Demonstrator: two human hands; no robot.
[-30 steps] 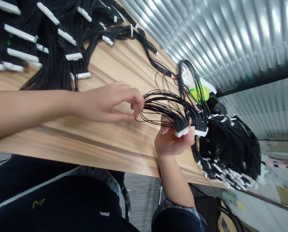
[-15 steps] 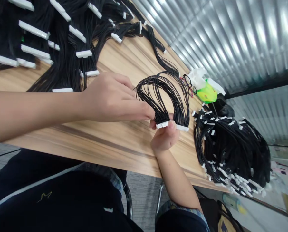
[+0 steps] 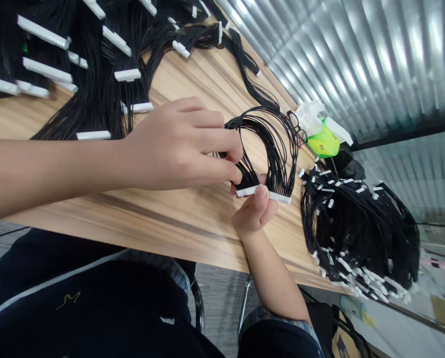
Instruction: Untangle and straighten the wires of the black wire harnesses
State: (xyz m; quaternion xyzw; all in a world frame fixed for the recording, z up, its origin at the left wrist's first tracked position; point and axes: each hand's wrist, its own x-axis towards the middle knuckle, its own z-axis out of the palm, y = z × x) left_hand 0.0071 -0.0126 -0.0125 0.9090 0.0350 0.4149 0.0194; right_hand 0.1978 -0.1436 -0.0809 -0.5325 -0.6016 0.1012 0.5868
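A wire harness [image 3: 273, 144] of thin black wires is bent into a loop above the table, its two white connectors [image 3: 281, 197] side by side at the bottom. My right hand [image 3: 254, 211] pinches the connectors where their ends meet, thumb in front and fingertips behind. From the left, my left hand [image 3: 185, 144] reaches across with its back to me. Its curled fingers grip the wires just above the left connector; the thumb is mostly hidden.
Many black harnesses with white connectors [image 3: 127, 75] cover the table's [image 3: 140, 219] far left. A big harness pile [image 3: 364, 233] lies at the right end. Eyeglasses [image 3: 296, 127] and a green-and-white packet [image 3: 324, 140] sit near the corrugated wall [image 3: 342, 64].
My left hand's fingers have shifted, the middle ones now curled into the wires. The two connectors lie closer to one line. The view has moved slightly.
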